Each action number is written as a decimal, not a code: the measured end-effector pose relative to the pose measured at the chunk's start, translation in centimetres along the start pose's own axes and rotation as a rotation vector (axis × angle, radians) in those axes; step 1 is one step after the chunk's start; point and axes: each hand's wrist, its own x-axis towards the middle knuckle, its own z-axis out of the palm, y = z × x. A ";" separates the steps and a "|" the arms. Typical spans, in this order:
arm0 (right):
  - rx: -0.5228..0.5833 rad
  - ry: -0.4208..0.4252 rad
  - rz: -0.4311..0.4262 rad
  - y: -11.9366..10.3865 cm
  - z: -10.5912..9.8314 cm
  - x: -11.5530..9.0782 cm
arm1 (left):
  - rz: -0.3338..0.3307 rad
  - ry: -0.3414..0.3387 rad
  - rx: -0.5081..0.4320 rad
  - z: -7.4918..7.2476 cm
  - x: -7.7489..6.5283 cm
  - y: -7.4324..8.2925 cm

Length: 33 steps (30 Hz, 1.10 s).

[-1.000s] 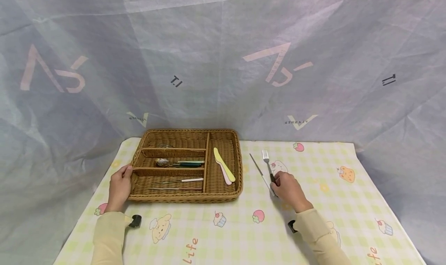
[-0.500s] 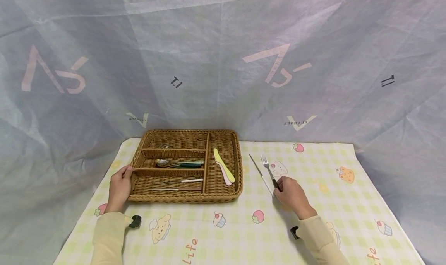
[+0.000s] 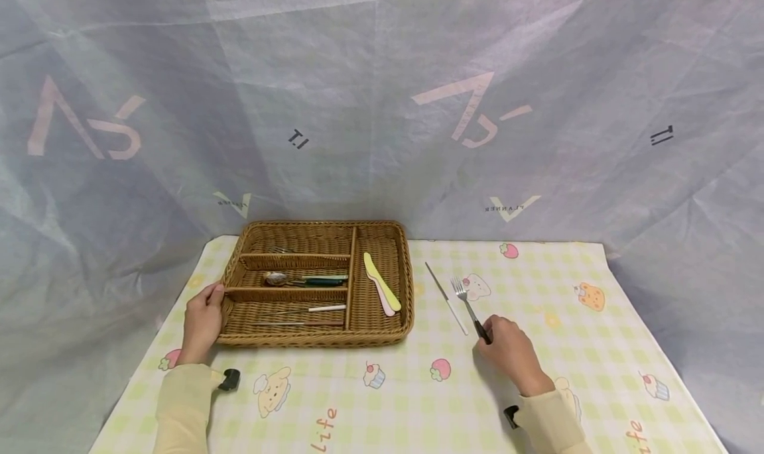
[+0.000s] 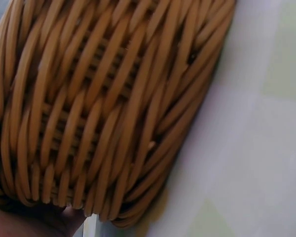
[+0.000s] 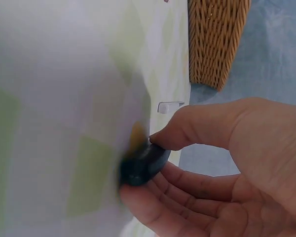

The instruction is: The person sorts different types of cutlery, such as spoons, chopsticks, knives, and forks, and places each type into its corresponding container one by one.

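My right hand (image 3: 512, 351) pinches the black handle of a fork (image 3: 471, 311) between thumb and fingers. Its silver tines point away from me. In the right wrist view, the dark handle end (image 5: 144, 165) shows between thumb and fingertips, low above the cloth. Left of the fork lies a chopstick (image 3: 446, 298), grey metal with a white handle. My left hand (image 3: 201, 320) grips the left rim of a brown wicker cutlery tray (image 3: 310, 339), thumb at the top edge. The left wrist view shows the tray's woven side (image 4: 98, 98), with the hand mostly hidden beyond it.
Dividers part the tray into compartments. Yellow and pink butter knives (image 3: 382, 285) lie at right, a spoon (image 3: 276, 279) and dark-green handle (image 3: 322, 282) in the middle, white- and brown-handled sticks (image 3: 327, 308) in front, fork tines (image 3: 279, 249) behind. A grey curtain (image 3: 370, 109) hangs behind the table.
My right hand has drawn the fork toward me and slightly right, away from beside the chopstick. The left hand keeps its hold on the tray's rim.
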 end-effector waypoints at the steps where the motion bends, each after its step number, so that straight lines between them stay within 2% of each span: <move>1: -0.006 -0.001 0.005 0.0 0.0 -0.2 | -0.001 0.000 -0.002 0.0 0.0 0.0; 20: -0.013 -0.067 0.100 1.1 -0.9 -3.0 | 0.000 -0.015 0.003 -0.1 -0.1 0.2; 33: 0.012 -0.054 0.115 1.5 -2.7 -3.7 | -0.012 -0.005 0.003 0.0 -0.2 0.3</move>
